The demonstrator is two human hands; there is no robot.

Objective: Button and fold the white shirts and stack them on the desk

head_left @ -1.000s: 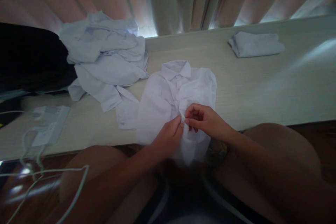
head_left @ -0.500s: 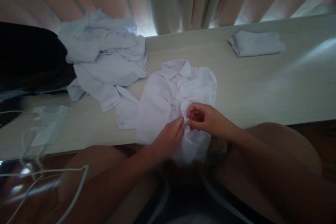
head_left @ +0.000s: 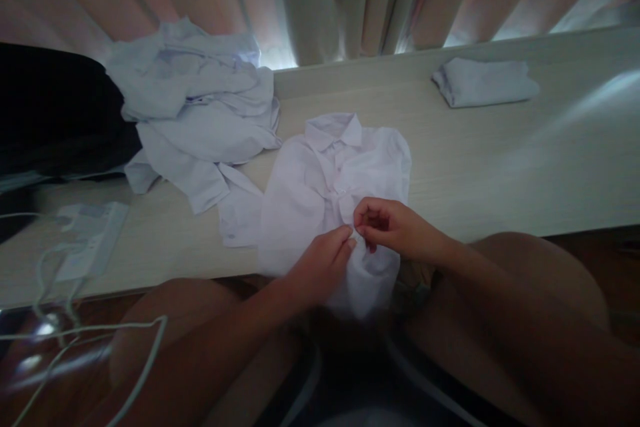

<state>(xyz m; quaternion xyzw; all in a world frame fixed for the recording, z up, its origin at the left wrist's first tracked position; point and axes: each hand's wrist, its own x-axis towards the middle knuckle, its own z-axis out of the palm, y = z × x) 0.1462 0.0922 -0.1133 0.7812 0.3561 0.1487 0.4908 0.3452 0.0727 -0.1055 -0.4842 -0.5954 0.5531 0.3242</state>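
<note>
White collared shirt (head_left: 320, 180) laid front-up on the pale wood-grain worktop (head_left: 500, 160), collar toward the curtain (head_left: 350, 0), hem hanging over the near edge between the person's knees. The cloth is smooth across the shoulders and bunched along the placket near the hands.

To the left, just beside one sleeve, a loose heap of white shirts (head_left: 195, 107) rests against a dark object whose nature cannot be told. Farther left on the worktop, a white power strip (head_left: 87, 240) with trailing cables (head_left: 100, 333). At far right, well apart, a folded white garment (head_left: 485, 82). Nothing lies between the hands and the shirt.

Left hand (head_left: 320, 263) and right hand (head_left: 395, 230) meet at the placket in the lower half of the shirt. Each grip is nearly closed, thumb and forefinger pinching a small fold of the fabric edge; the fingertips of the two hands touch or nearly touch. Whether a button lies between them is too small to tell.
</note>
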